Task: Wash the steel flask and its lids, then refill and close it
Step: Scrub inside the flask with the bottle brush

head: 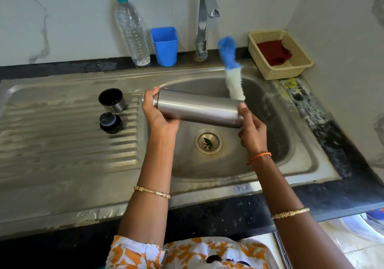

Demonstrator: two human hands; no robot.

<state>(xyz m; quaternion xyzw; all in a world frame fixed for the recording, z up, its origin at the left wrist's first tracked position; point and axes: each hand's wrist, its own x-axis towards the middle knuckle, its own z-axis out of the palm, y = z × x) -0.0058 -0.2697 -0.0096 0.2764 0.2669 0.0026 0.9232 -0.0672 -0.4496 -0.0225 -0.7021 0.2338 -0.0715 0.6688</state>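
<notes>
The steel flask (197, 107) is held on its side above the sink bowl (270, 144), over the drain (208, 141), one end in each hand. The left hand (159, 113) wraps the left end, fingers curled over the top and thumb beneath, so that end is mostly covered. I can't say from here whether it is the mouth or the base. The right hand (252, 129) has its thumb against the right end; its fingers fold round something below, most likely the handle of the bottle brush (231, 69), though the handle itself is out of sight behind the flask and palm. The brush sticks up and back from behind the flask's right end, white bristles lower, blue fluff at the tip, blurred, near the tap (204, 21).

On the ribbed draining board (62, 140) to the left stand the two lids, well apart from the flask: the steel cup lid (112, 100), open side up with a dark inside, and just in front of it the black stopper (110, 123).

Along the back wall stand a clear plastic bottle (133, 32) with a green cap and a blue tumbler (164, 46). On the right, a cream basket (299, 65) holds a dark red cloth (274, 53). No water can be seen at the spout.
</notes>
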